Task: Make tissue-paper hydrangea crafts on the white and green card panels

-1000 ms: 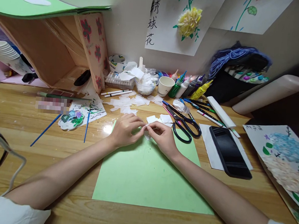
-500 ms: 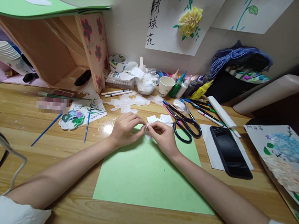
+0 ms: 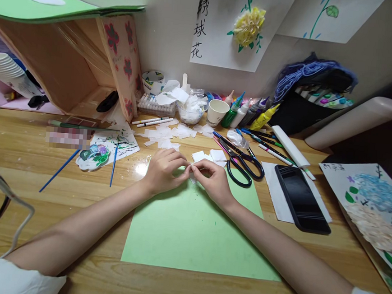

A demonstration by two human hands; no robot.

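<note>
My left hand [image 3: 167, 172] and my right hand [image 3: 212, 177] meet above the far part of a green sheet [image 3: 196, 233]. Both are closed in a pinch, fingertips touching, on a small piece of white paper [image 3: 192, 177] that they mostly hide. Just beyond my right fingers lie white paper squares [image 3: 217, 155]. Black-handled scissors [image 3: 239, 180] rest to the right of my right hand, partly over the sheet's far edge.
White scraps [image 3: 164, 135], a bowl of scraps [image 3: 191, 112], a paper cup [image 3: 217, 112] and paint bottles [image 3: 234, 111] stand behind. At right are a phone [image 3: 302, 200] and flower picture [image 3: 375, 193]; at left, a paint palette [image 3: 93, 157] and brushes [image 3: 114, 165].
My fingertips have drawn slightly closer together, and less of the small white paper shows below them. The other things lie as before.
</note>
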